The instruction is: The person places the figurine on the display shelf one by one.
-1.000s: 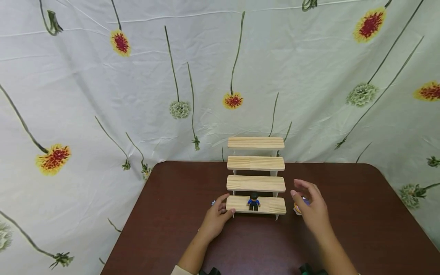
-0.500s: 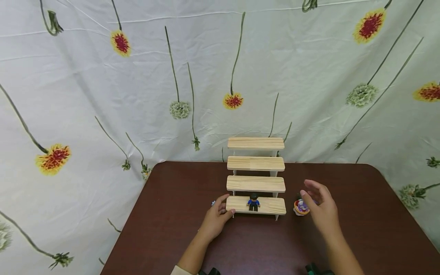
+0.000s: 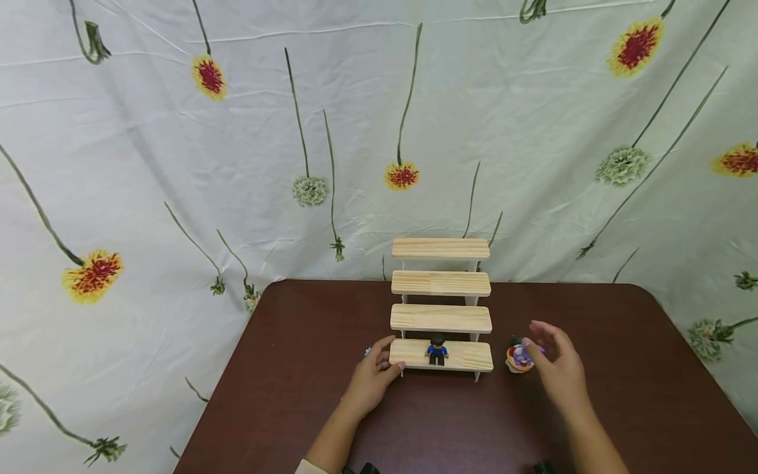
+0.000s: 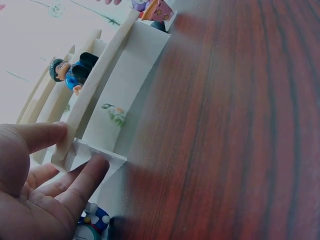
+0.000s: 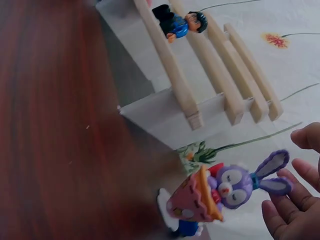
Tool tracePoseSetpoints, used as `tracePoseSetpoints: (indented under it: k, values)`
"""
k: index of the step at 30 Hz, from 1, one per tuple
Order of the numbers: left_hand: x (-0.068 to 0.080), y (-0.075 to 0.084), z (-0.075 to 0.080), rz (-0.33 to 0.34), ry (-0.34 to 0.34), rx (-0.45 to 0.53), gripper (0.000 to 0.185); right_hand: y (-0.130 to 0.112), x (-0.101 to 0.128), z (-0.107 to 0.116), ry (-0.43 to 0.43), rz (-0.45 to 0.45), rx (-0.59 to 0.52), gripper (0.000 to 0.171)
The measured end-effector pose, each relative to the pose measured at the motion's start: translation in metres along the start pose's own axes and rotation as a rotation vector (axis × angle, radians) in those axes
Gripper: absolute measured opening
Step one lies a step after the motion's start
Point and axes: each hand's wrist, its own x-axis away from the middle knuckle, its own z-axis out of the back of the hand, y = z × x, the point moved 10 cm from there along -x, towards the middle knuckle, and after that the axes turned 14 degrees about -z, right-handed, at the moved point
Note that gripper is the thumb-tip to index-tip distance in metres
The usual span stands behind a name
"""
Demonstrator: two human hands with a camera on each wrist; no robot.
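A four-step wooden display stand [image 3: 441, 318] stands on the table. On its lowest step sits a toy figure [image 3: 437, 350] with black hair and a blue top. My left hand [image 3: 370, 378] grips that step's left end, thumb on the board and fingers against the white side panel [image 4: 95, 152]. Right of the stand is a purple rabbit figurine [image 5: 232, 187] in a pink cone-shaped cup. Beside its ears, my right hand [image 3: 559, 368] hovers with loosely bent fingers, holding nothing. A blue-and-white figurine [image 4: 95, 220] is partly hidden behind my left hand.
The dark red-brown table [image 3: 296, 368] has rounded far corners. A white cloth [image 3: 249, 131] printed with flowers hangs behind it. A small dark thing [image 3: 515, 340] shows just behind the rabbit figurine, and dark objects [image 3: 541, 467] poke in at the bottom edge.
My right hand has moved right, away from over the rabbit figurine, then slightly down, so more of the figurine shows. My left hand and the stand have stayed in place.
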Motion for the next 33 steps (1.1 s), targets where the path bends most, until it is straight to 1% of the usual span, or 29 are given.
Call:
tracePoseSetpoints:
  k: [5, 11, 18, 23, 29, 33]
  values:
    - [0.001, 0.0, 0.0, 0.002, 0.002, 0.002, 0.065, 0.01, -0.001, -0.002, -0.012, -0.002, 0.043, 0.042]
    - [0.0, -0.004, 0.0, 0.005, -0.005, -0.016, 0.065, 0.019, -0.001, -0.007, -0.041, -0.005, 0.066, 0.044]
    - [-0.001, -0.004, -0.001, 0.004, -0.009, -0.016, 0.065, 0.033, -0.001, -0.01, -0.061, -0.078, 0.18, 0.047]
    - [0.0, -0.003, -0.002, 0.004, -0.004, -0.002, 0.064, 0.041, -0.002, -0.009, -0.082, -0.114, 0.234, 0.05]
    - [-0.001, -0.004, -0.001, -0.005, -0.01, -0.026, 0.064, 0.044, -0.004, -0.011, -0.101, -0.095, 0.302, 0.047]
    - [-0.001, -0.004, -0.001, -0.005, -0.01, -0.03, 0.065, 0.045, -0.005, -0.014, -0.128, -0.09, 0.284, 0.045]
